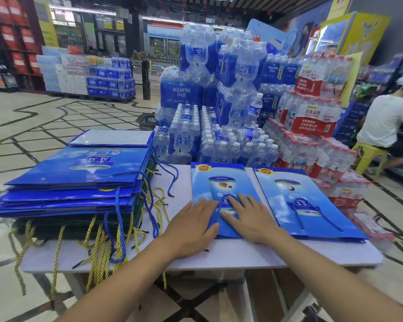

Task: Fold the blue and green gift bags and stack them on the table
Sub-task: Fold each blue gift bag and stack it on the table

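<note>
Both hands lie flat with fingers straight, gripping nothing. The left hand (193, 226) presses the near left edge of a flattened glossy blue paper gift bag (219, 182). The right hand (248, 218) spreads over its printed face close alongside. This looks like the creasing step of a fold, with the bag held down on the white worktop (230, 254).

At the far left of the worktop sits a tall stack of folded gift bags (75, 182), blue ones on top and dark green ones beneath. Yellow cord handles (98, 259) and blue cord handles (119, 228) trail over the near edge. The pressed bag lies in the middle, apart from the stack. Just to its right a second flat blue gift bag (307, 205) rests with its cord looped on top, its near right corner close to the worktop's edge. Shrink-wrapped packs of bottled water (196, 89) stand behind.

The likeliest trouble is the glossy paper. It may spring open once the pressure comes off, or skate across the smooth worktop if the push runs sideways rather than straight down. The stack is a second worry: its layers are fanned unevenly and it reaches the left edge, so a bag dropped off-centre could start the top ones sliding. A sleeve or finger catching the dangling cords could drag several bags with it. A careless sweep of the right arm might also nudge the second bag over the edge.
</note>
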